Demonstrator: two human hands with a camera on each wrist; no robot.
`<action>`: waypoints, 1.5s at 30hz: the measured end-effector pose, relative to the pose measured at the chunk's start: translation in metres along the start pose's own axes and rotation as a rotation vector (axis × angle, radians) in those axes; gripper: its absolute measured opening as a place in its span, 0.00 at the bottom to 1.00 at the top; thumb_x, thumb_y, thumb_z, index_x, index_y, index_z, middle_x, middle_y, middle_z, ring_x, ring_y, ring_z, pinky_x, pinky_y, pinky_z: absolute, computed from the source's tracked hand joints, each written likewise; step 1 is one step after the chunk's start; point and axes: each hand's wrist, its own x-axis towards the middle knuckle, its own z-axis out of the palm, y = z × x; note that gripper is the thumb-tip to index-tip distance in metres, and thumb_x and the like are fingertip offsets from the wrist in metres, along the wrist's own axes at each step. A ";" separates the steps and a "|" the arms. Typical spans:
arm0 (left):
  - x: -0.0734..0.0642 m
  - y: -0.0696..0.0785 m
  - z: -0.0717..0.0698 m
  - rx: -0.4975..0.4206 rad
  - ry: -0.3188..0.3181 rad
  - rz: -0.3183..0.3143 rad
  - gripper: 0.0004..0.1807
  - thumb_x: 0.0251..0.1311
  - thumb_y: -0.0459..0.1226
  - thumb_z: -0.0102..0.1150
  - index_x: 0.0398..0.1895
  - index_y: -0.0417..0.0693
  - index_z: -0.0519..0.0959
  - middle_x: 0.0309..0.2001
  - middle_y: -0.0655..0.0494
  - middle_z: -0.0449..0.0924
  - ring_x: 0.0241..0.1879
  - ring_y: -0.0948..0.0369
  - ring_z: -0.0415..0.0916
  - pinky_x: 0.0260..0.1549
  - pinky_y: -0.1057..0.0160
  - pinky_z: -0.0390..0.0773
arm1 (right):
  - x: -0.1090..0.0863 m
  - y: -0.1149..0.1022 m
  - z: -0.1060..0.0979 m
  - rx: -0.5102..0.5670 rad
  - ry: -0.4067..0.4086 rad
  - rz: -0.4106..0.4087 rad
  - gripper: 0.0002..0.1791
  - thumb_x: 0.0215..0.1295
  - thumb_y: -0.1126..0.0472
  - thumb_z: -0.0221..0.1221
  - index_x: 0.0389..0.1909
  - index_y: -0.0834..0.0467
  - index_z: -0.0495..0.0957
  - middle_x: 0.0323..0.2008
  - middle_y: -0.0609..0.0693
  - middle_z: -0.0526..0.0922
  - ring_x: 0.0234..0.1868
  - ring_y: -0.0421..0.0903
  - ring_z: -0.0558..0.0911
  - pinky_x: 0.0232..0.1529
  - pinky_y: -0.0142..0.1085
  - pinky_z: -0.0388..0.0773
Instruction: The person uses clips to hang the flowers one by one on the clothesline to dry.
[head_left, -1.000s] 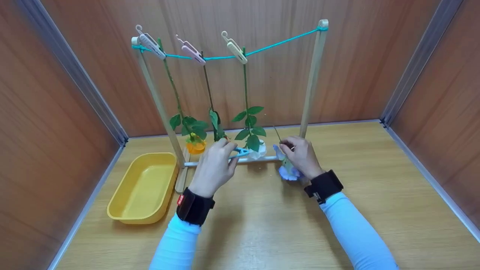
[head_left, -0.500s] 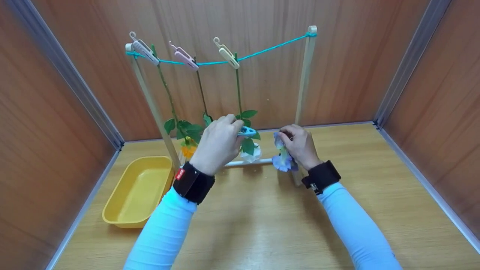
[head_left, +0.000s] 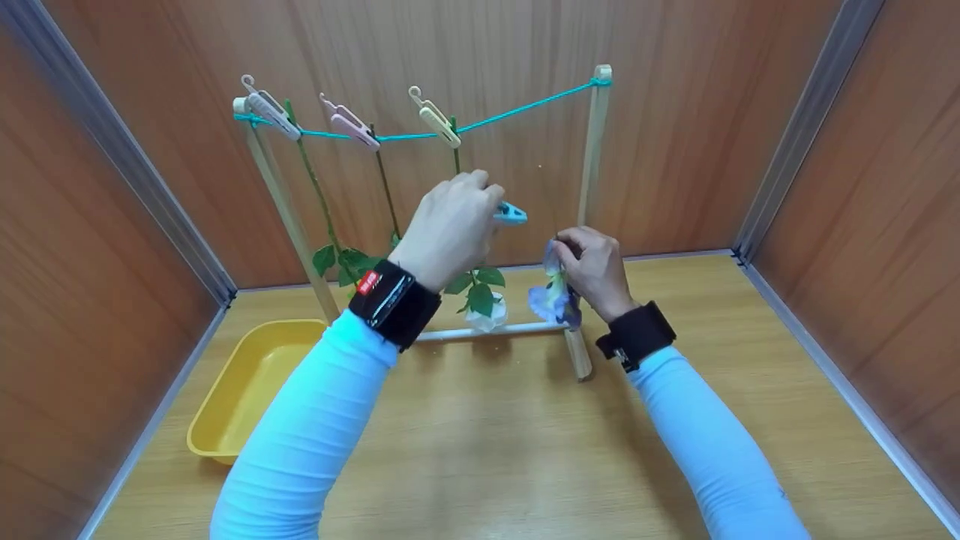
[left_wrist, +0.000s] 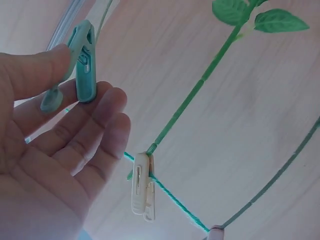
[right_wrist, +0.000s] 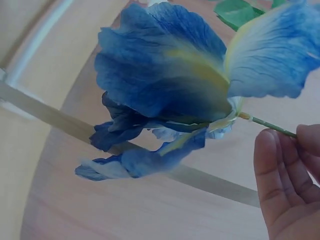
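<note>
My left hand point(head_left: 454, 225) pinches a light-blue clothespin point(head_left: 511, 214) between thumb and fingers, below the turquoise cord point(head_left: 525, 110). In the left wrist view that clothespin point(left_wrist: 86, 82) shows its two arms spread in a V. Lower and to the right, my right hand point(head_left: 596, 270) holds a blue artificial iris point(head_left: 551, 301) by its thin stem. The right wrist view has the petals point(right_wrist: 165, 75) close up, with thumb and fingertips on the green stem point(right_wrist: 275, 126). The iris hangs head down in front of the right post point(head_left: 592, 165).
Grey point(head_left: 271, 112), pink point(head_left: 354, 127) and cream clothespins point(head_left: 437, 124) clip flower stems to the cord. A white flower point(head_left: 489, 315) hangs under the cream one; my left arm covers the others' blooms. A yellow tray point(head_left: 214, 382) stands left of the rack.
My left hand has risen with the light-blue clothespin, from near the bottom bar toward the cord. My right hand has lifted the iris slightly. The head view has shifted a little.
</note>
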 end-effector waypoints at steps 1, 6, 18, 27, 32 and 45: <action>0.004 0.000 -0.003 0.006 0.000 0.001 0.15 0.68 0.35 0.66 0.54 0.37 0.83 0.48 0.43 0.82 0.46 0.49 0.80 0.52 0.56 0.82 | 0.003 -0.002 -0.002 0.001 0.000 0.000 0.08 0.70 0.66 0.64 0.42 0.68 0.86 0.39 0.62 0.88 0.40 0.55 0.86 0.42 0.48 0.84; 0.020 -0.002 -0.014 -0.007 0.013 -0.020 0.15 0.69 0.36 0.65 0.54 0.36 0.83 0.47 0.43 0.81 0.47 0.49 0.79 0.54 0.55 0.81 | 0.016 -0.011 -0.010 -0.009 -0.017 0.021 0.09 0.72 0.65 0.62 0.44 0.68 0.86 0.40 0.61 0.87 0.39 0.55 0.85 0.41 0.47 0.83; 0.057 -0.006 -0.030 -0.033 0.018 -0.081 0.12 0.72 0.35 0.62 0.52 0.36 0.83 0.46 0.44 0.80 0.47 0.50 0.77 0.51 0.55 0.79 | 0.034 -0.019 -0.020 -0.013 0.029 0.014 0.09 0.72 0.66 0.63 0.42 0.68 0.86 0.37 0.61 0.88 0.34 0.52 0.83 0.37 0.34 0.78; 0.079 -0.005 -0.048 -0.048 0.059 -0.101 0.11 0.72 0.34 0.61 0.51 0.36 0.83 0.47 0.44 0.80 0.48 0.50 0.79 0.52 0.56 0.80 | 0.050 -0.025 -0.025 0.003 0.035 0.050 0.09 0.73 0.65 0.62 0.44 0.67 0.87 0.37 0.61 0.88 0.34 0.51 0.83 0.38 0.31 0.79; 0.088 -0.004 -0.053 -0.050 0.076 -0.123 0.10 0.72 0.34 0.61 0.50 0.37 0.83 0.48 0.45 0.80 0.50 0.50 0.79 0.53 0.57 0.80 | 0.057 -0.026 -0.027 0.021 0.045 0.048 0.09 0.72 0.66 0.63 0.43 0.67 0.87 0.38 0.61 0.89 0.35 0.53 0.85 0.39 0.31 0.80; 0.110 -0.013 -0.036 -0.102 0.192 -0.168 0.07 0.70 0.32 0.63 0.47 0.38 0.85 0.47 0.47 0.82 0.50 0.52 0.80 0.54 0.58 0.80 | 0.061 -0.026 -0.027 0.016 0.063 0.069 0.09 0.72 0.65 0.64 0.43 0.67 0.88 0.38 0.61 0.89 0.35 0.53 0.85 0.41 0.36 0.83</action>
